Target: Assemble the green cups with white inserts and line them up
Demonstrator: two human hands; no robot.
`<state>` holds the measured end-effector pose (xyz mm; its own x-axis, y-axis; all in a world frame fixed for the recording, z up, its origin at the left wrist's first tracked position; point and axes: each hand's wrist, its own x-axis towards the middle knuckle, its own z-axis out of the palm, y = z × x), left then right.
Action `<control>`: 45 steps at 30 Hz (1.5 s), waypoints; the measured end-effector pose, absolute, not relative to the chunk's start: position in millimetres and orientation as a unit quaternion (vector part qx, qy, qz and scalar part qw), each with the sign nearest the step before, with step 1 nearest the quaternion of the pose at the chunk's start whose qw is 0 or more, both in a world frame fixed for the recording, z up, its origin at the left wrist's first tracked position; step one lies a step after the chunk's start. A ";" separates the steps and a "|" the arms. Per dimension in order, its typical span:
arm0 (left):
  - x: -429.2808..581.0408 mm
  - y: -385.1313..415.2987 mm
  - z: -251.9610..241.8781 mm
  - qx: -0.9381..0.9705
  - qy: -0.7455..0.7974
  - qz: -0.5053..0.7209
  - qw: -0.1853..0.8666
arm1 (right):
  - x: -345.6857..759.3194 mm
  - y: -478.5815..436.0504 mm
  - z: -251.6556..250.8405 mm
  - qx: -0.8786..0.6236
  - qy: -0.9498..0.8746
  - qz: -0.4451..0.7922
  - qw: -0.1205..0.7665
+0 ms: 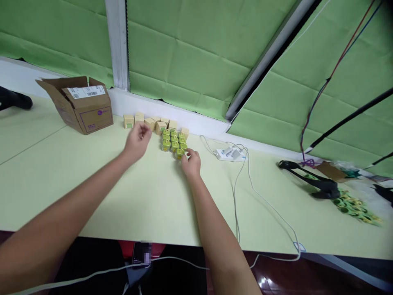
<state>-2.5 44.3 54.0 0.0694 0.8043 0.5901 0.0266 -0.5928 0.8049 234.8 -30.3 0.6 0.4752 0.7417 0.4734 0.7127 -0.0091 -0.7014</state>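
Note:
Several small clear containers with green lids [174, 139] stand grouped in rows on the pale table. At the near edge of the group, my right hand [190, 163] has its fingertips closed on one green-lidded container [179, 153], which rests close to the others. My left hand [136, 142] hovers over the table to the left, fingers curled in, with nothing visible in them. Just behind it, several small tan cardboard boxes [150, 123] line the back of the table; some show a green label or window.
An open brown carton [95, 116] stands at the back left. A white power strip [230, 154] with plugs lies right of the containers, its cables [250, 180] looping toward the front edge. Farther right are a black stand [325, 186] and a bag of green pieces [356, 207].

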 end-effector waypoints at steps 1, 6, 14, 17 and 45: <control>-0.3 42.3 42.1 0.655 0.334 0.593 0.326 | 235.5 -28.5 -2.2 -0.709 -0.516 0.029 0.481; 3.2 24.3 -0.7 0.753 0.369 0.446 0.313 | 237.8 -19.7 -10.2 -0.700 -0.498 0.077 0.506; 3.5 13.1 -1.4 0.813 0.336 0.376 0.291 | 222.5 -23.2 -6.9 -0.682 -0.525 0.032 0.507; 5.6 11.2 -5.5 0.832 0.339 0.342 0.276 | 198.1 -30.7 -4.8 -0.649 -0.573 0.049 0.499; -5.0 26.1 4.2 0.775 0.377 0.482 0.155 | 174.2 -23.8 -11.6 -0.523 -0.338 0.399 0.673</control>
